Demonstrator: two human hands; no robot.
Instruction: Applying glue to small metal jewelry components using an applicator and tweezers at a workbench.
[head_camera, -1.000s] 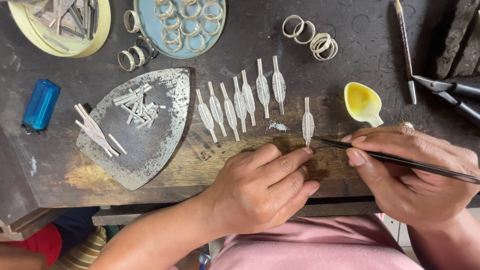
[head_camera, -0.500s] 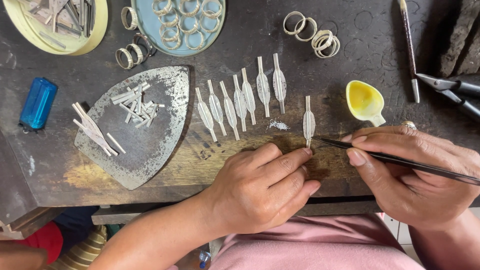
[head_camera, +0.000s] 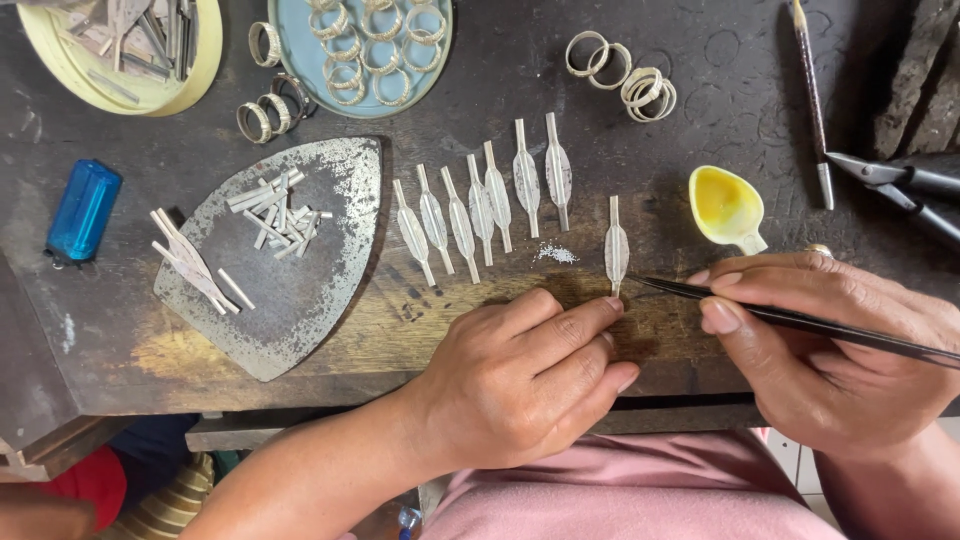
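A dark, worn desk (head_camera: 600, 130) carries rings, strips and a row of leaf-shaped silver pieces. The left hand (head_camera: 520, 375) presses a fingertip on the near stem of the lone leaf (head_camera: 616, 250), apparently to steady it. The right hand (head_camera: 830, 345) pinches tweezers (head_camera: 790, 320), their tip just right of that stem.

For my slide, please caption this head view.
Left hand steadies a leaf-shaped silver strip; right hand holds thin dark tweezers.
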